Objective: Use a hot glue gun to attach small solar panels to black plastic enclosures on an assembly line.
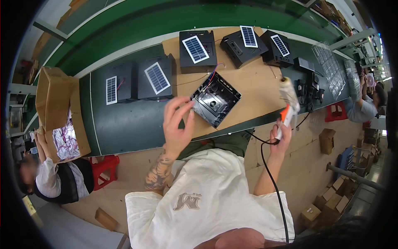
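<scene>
In the middle of the bench a black open plastic housing point(215, 101) lies turned at an angle, its hollow inside facing up. A red and blue wire pair rises from its far corner. My left hand point(179, 124) is beside its left corner, fingers apart; a fingertip is at the edge, and I cannot tell whether it touches. Out to the right, my right hand point(281, 139) is closed around the handle of a white hot glue gun point(289, 108) with an orange trigger. The gun points away from me, clear of the housing, and its black cord hangs past my forearm.
Several black boxes point(188, 62) with small solar panels point(157, 78) line the far side, partly on a cardboard sheet point(259, 91). Black adapters point(309, 89) and clear plastic trays point(329, 70) lie right. An open carton point(62, 112) stands left. One co-worker sits on each side.
</scene>
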A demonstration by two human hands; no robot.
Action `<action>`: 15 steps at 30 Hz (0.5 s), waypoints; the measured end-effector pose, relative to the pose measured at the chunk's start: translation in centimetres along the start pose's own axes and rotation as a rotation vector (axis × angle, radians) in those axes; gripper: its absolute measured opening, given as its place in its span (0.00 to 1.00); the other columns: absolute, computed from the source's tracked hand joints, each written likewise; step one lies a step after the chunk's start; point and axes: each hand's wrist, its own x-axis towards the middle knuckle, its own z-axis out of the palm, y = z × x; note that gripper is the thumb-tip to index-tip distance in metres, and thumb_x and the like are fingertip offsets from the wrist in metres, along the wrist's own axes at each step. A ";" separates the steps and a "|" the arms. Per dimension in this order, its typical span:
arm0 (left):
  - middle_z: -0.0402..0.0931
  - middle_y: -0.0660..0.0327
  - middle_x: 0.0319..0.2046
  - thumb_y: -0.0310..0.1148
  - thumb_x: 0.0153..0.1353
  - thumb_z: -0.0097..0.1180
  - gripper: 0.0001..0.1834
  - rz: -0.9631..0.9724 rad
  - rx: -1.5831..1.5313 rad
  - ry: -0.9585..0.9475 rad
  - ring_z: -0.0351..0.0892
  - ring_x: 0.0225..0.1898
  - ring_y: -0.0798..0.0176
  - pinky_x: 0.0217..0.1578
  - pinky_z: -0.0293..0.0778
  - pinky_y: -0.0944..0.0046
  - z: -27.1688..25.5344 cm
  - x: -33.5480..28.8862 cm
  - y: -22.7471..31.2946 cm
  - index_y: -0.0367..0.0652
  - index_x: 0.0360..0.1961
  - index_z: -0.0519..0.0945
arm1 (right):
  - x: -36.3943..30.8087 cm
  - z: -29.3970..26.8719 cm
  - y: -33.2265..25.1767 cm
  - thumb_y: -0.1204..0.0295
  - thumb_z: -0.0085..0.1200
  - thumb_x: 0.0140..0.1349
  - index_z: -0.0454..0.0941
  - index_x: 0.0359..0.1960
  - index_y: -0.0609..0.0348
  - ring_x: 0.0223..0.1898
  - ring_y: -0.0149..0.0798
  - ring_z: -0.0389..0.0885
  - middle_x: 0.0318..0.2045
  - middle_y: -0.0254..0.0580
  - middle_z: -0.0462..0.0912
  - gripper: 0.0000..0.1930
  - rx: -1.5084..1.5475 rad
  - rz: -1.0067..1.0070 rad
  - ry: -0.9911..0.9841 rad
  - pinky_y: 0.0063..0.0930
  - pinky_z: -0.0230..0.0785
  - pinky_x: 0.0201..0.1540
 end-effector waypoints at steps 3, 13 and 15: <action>0.78 0.53 0.47 0.24 0.59 0.59 0.13 0.237 0.292 -0.153 0.77 0.50 0.48 0.51 0.72 0.57 -0.4 4.4 0.8 0.37 0.46 0.81 | -1.4 1.8 -1.4 0.71 0.55 0.62 0.64 0.55 0.65 0.25 0.34 0.76 0.41 0.45 0.76 0.22 0.094 -0.106 -0.091 0.24 0.70 0.21; 0.81 0.55 0.41 0.42 0.62 0.60 0.20 0.015 0.418 -0.498 0.82 0.40 0.53 0.41 0.76 0.60 5.3 10.1 -2.5 0.46 0.53 0.81 | -1.6 -0.7 2.0 0.70 0.61 0.52 0.64 0.53 0.66 0.19 0.40 0.76 0.34 0.54 0.77 0.28 0.349 0.068 -0.291 0.30 0.72 0.16; 0.81 0.56 0.41 0.41 0.62 0.61 0.18 -0.024 0.362 -0.490 0.82 0.39 0.56 0.40 0.76 0.62 5.6 10.4 -3.0 0.45 0.51 0.82 | -2.0 -0.5 2.3 0.68 0.63 0.45 0.66 0.51 0.68 0.22 0.43 0.78 0.29 0.55 0.77 0.31 0.173 0.106 -0.236 0.32 0.75 0.20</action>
